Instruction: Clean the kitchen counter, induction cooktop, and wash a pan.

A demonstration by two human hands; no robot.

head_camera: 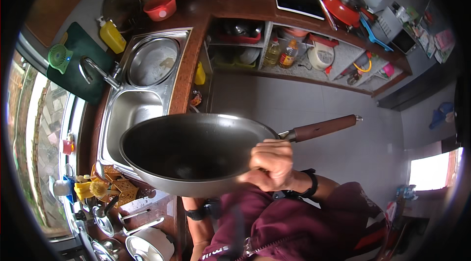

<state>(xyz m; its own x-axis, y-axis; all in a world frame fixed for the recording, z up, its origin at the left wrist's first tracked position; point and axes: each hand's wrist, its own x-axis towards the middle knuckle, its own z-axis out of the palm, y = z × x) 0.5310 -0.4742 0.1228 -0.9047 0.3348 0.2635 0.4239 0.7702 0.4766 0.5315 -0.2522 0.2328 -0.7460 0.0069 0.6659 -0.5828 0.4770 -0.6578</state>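
A deep, dark wok [198, 150] with a brown handle [325, 128] is held up before me, tilted so its inside shows. My right hand [272, 163] grips its rim close to the handle's base. The left forearm goes up behind the wok, and the left hand is hidden by it. Beyond the wok's left side lies the empty lower basin of a steel sink [136, 108]. A round metal lid or pan [154, 62] rests in the other basin, with a wet patch on it. The chrome faucet [99, 71] stands at the sink's left edge.
A yellow pump bottle [112, 36] and a red plastic basin [160, 6] stand past the sink. An orange utensil rack [123, 189] and a white pot [150, 244] are at lower left. An induction cooktop [298, 1] lies on the far counter, above open shelves.
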